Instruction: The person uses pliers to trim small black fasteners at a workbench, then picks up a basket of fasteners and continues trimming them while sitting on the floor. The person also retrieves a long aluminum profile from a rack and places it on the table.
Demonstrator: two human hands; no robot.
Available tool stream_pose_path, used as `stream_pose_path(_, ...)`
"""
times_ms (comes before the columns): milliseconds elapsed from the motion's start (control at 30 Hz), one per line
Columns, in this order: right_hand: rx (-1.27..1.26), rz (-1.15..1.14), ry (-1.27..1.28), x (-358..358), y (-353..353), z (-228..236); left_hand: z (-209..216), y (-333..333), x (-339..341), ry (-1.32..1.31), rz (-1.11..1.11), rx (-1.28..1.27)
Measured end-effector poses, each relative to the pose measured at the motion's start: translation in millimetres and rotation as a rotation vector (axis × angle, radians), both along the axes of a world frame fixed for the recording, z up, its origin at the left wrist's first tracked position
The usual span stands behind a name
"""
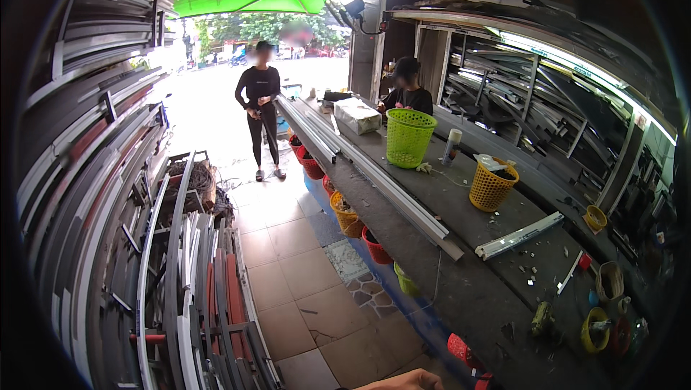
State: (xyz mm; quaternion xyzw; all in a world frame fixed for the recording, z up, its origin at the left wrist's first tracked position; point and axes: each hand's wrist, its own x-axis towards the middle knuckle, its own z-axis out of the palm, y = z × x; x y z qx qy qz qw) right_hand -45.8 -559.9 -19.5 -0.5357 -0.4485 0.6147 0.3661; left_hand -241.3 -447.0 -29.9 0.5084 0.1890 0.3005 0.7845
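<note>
Only part of one hand shows, at the lower edge; by its wrist coming from the left I take it as my left hand point(407, 381). Its back and bent knuckles are visible, while the fingertips and anything in them are cut off. Nearest to it is a red basket point(461, 349) at the side of the long dark workbench point(439, 282). My right hand is out of the picture. On the bench lie long pale metal profiles point(392, 187), a shorter white profile point(520, 236) and a green cordless drill point(542, 318).
A green basket point(410, 138), a yellow basket point(493, 185) and a spray can point(451, 147) stand on the bench. One person point(261, 106) stands in the aisle; another point(408, 91) is behind the bench. Racks of metal profiles point(93, 210) line the left. Tiled floor point(288, 268) runs between.
</note>
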Motion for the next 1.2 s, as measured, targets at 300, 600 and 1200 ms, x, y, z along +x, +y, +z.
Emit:
stream_pose_path(300, -0.053, -0.049, 0.018, 11, -15, 2, 8, -4, 11, 0.08, -0.063, 0.027)
stream_pose_path(600, 0.36, -0.158, -0.136, 28, -22, -73, 18, 7, 27, 0.257, -0.161, 0.235)
stream_pose_path(1200, 0.117, -0.445, 0.058, 74, -67, -49, 19, 3, 151, 0.266, -0.451, 0.174)
